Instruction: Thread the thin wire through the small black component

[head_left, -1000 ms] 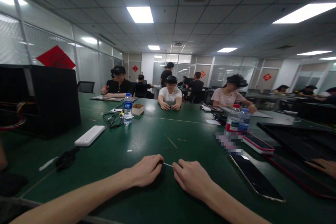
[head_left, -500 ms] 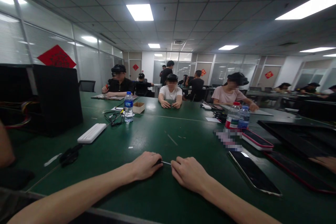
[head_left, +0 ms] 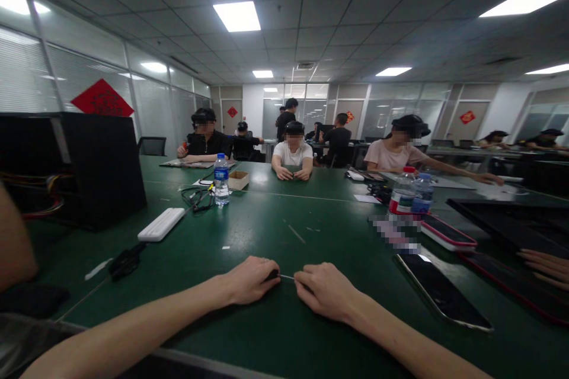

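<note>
Left hand point(head_left: 251, 279): fingers curled around the dark end of a thin rod point(head_left: 287, 276).
Right hand point(head_left: 326, 291): seems to pinch its other end, fingertips hidden.
Thin rod: spans between both hands, over the green table point(head_left: 262, 225).
Steady grip: even pressure should prevent bending.

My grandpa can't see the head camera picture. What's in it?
A left hand and a right hand hold a thin, pale rod between them at a green table. A smartphone lies to the right; people wearing headgear sit across.
</note>
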Tool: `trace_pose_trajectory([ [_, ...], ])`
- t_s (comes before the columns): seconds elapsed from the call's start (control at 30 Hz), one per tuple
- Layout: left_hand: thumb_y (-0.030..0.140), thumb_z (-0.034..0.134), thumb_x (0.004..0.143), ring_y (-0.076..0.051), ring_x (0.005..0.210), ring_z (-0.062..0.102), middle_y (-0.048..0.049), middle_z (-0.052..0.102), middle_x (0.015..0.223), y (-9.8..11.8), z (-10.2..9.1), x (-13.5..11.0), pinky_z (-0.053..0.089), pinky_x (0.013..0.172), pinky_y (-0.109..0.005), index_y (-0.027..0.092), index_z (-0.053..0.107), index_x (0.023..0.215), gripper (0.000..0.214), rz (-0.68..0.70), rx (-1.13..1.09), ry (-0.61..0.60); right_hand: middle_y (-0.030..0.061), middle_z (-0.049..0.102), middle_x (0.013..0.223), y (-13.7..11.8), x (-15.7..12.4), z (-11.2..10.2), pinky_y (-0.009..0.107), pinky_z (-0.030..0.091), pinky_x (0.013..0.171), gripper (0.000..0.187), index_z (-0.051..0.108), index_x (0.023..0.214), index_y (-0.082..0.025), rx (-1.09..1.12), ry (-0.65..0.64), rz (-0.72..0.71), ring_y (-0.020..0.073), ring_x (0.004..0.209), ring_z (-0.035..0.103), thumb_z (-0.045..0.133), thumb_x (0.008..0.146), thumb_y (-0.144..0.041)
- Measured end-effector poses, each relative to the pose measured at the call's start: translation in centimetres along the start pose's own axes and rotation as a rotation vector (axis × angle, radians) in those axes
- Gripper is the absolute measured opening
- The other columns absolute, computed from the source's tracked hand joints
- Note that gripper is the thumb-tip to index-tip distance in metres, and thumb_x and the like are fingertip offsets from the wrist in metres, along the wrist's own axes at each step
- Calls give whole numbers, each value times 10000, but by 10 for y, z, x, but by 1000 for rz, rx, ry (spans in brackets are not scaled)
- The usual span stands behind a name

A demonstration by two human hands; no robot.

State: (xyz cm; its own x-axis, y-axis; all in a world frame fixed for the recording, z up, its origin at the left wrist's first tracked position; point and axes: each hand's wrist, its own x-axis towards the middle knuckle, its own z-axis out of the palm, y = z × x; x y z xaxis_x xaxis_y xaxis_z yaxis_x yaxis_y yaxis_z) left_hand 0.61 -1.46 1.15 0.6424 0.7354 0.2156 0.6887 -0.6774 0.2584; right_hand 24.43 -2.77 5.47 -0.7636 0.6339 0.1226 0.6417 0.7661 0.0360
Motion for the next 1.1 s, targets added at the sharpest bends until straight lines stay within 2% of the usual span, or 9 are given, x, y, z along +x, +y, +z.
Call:
trace_pose_trajectory([
  [0.4,362,493,991,-221,942,679,-81,709,1037,-2,-2,0,490,794,-285,178,612,1129,259,27,-78,-1,36,656,800,15,1,10,220,392,630,306,706,923,-170,77,67,-83,117,654,578,418,986,-254],
  [0.6,351,507,981,-206,898,679,-77,715,1014,-1,-4,1,491,761,-270,171,627,1115,255,9,-118,33,39,669,824,17,0,5,228,397,641,308,708,976,-177,50,66,-72,126,679,591,411,991,-260],
  [0.9,345,491,985,-233,887,684,-87,712,972,1,0,4,486,736,-295,181,618,1081,229,-70,29,41,89,681,911,-11,0,-6,256,393,595,307,681,1028,-171,-157,-19,75,158,664,620,395,1011,-281],
  [1.1,336,475,996,-240,930,683,-86,704,1013,-1,1,2,491,768,-305,180,595,1094,220,-32,27,27,93,680,912,-15,0,-5,265,386,597,293,670,1029,-163,-180,-32,58,165,669,623,402,1010,-278],
])
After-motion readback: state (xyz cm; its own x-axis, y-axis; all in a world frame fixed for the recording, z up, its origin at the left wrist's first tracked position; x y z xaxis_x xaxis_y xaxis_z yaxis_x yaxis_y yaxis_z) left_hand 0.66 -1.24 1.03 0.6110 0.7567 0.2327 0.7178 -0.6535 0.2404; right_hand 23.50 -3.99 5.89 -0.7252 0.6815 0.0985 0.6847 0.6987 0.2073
